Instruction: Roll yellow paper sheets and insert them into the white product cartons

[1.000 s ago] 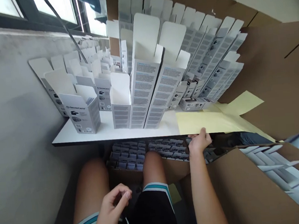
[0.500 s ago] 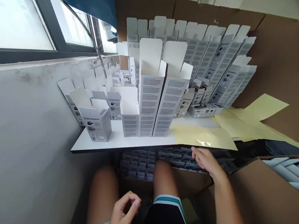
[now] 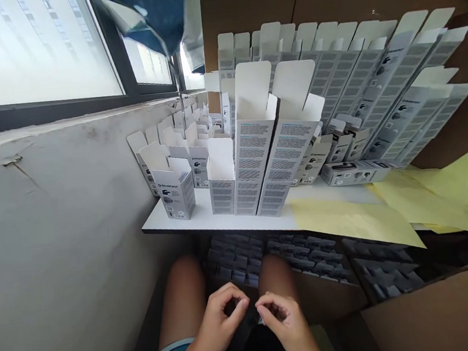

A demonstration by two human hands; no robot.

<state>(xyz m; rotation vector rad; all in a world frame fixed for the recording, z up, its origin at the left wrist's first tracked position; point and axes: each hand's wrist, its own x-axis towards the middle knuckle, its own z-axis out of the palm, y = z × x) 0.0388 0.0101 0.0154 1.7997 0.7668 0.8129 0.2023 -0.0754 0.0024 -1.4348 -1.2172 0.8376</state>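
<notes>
My left hand (image 3: 225, 314) is above my lap, thumb and forefinger pinched into a ring. Facing it across a narrow gap is my right hand (image 3: 284, 320), its fingers curled and closed against the thumb. Anything within either pinch is too small or hidden to tell. Beyond both hands, a white table (image 3: 168, 221) bears several upright cartons with raised flaps. A short grey-and-white carton (image 3: 176, 195) stands at its left end. Two tall printed cartons (image 3: 253, 162) are side by side near the front edge, with a shorter open carton (image 3: 222, 193) against them.
Yellow sheets (image 3: 358, 221) overhang the table's front edge at the right. Small boxes fill containers (image 3: 237, 258) under the table. A large brown cardboard box (image 3: 441, 310) stands at my right. The wall (image 3: 91, 239) closes off the left side, below a window.
My right hand has come down from the yellow sheet at the table edge to my lap, beside my left hand. The view has shifted, moving the table rightward in the picture.
</notes>
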